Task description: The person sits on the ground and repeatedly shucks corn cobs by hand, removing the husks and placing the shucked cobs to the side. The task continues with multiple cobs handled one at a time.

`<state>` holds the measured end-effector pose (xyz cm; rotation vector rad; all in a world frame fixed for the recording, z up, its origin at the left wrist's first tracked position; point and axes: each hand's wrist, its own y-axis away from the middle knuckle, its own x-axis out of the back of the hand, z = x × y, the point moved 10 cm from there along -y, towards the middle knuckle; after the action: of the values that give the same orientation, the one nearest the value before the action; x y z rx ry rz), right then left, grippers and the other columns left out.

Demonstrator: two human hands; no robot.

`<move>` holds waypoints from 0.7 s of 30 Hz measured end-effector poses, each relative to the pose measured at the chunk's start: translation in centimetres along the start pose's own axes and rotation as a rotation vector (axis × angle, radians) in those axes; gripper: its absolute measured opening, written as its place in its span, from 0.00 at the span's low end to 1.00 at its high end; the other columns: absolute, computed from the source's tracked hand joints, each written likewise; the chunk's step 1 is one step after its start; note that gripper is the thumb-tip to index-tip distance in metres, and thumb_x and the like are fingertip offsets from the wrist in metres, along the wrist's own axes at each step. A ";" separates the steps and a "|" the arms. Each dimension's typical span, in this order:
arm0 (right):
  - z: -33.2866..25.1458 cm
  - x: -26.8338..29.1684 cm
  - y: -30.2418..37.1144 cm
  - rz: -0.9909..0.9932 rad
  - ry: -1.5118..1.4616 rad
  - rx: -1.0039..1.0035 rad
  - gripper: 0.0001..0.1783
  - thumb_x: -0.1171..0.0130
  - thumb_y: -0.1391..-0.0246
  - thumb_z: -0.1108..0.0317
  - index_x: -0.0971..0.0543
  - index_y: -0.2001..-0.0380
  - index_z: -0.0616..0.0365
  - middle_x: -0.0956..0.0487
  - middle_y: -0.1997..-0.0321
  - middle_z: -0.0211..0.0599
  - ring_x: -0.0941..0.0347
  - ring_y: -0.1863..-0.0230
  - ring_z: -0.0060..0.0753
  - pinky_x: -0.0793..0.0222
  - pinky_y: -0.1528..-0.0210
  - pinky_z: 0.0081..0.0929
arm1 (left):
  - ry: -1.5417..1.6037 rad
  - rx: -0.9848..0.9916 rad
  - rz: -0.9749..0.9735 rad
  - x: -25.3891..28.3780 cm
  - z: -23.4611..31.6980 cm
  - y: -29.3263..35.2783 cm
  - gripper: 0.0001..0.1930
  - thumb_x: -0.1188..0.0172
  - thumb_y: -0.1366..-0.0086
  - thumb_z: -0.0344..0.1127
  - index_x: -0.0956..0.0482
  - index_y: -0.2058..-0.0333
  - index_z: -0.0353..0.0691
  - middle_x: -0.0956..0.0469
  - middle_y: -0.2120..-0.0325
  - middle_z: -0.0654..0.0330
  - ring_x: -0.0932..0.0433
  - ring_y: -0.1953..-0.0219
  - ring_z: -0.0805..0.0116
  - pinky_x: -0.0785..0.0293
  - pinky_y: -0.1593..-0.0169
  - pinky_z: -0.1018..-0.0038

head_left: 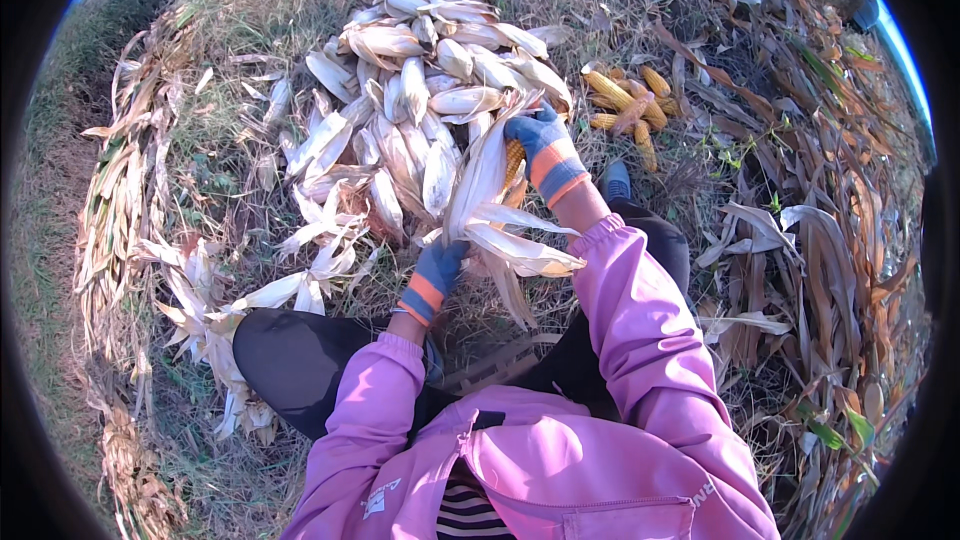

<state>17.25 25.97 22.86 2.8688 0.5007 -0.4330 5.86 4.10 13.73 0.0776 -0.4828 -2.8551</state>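
Between my hands is an ear of corn point(513, 162) with its pale dry husk point(478, 185) peeled partly open, and yellow kernels show along its right side. My right hand point(545, 148), in a blue and orange glove, is closed round the upper end of the ear. Lower down, my left hand point(437, 278), in a matching glove, grips the bottom of the ear and husk; its fingertips are partly hidden. Loose husk leaves point(530, 250) fan out to the right beneath the ear. Just beyond my hands lies a heap of unhusked corn ears point(410, 90).
Several bare yellow cobs point(625, 100) lie on the ground at the right of the heap. Stripped husks point(205, 315) are scattered by my left knee. Dry corn stalks point(125, 210) line the left side, and more leafy stalks point(810, 240) lie along the right.
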 end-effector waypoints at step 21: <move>0.8 -0.6 1.9 0.057 -0.414 0.057 0.20 0.43 0.57 0.81 0.27 0.57 0.59 0.22 0.62 0.34 0.24 0.64 0.31 0.27 0.59 0.28 | 0.601 0.006 0.215 4.1 -1.2 -0.9 0.15 0.46 0.36 0.40 0.25 0.55 0.38 0.23 0.64 0.64 0.25 0.68 0.74 0.29 0.65 0.77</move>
<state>17.18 23.87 22.55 2.7244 0.3346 -1.0130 1.82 3.57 12.26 0.8022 -0.3418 -2.4482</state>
